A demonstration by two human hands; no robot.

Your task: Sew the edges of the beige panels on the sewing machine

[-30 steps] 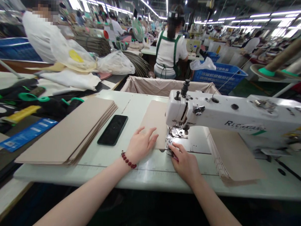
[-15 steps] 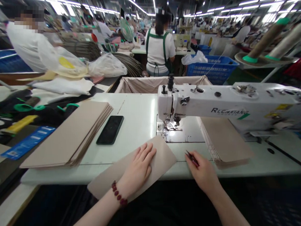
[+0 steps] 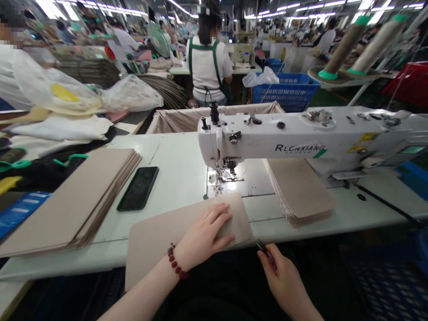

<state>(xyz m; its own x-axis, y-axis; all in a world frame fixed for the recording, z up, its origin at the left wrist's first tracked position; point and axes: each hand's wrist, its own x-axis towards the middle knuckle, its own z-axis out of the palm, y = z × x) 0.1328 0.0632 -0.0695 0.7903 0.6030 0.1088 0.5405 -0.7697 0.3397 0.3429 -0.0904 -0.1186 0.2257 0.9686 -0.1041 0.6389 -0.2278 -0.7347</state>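
Observation:
My left hand lies flat, fingers spread, on a beige fabric panel that hangs over the front edge of the sewing table. My right hand is below the table edge, closed on a small dark thread snipper whose tip points at the panel's right corner. The white sewing machine stands just behind, its needle area beyond the panel's far edge.
A tall stack of beige panels lies at the left, a black phone beside it. A smaller stack sits under the machine arm. A fabric-lined bin is behind the table. Other people work further back.
The beige panel came out from under the needle towards me and now lies across the table's front edge. My right hand with the snipper dropped below the edge. The view shifted left.

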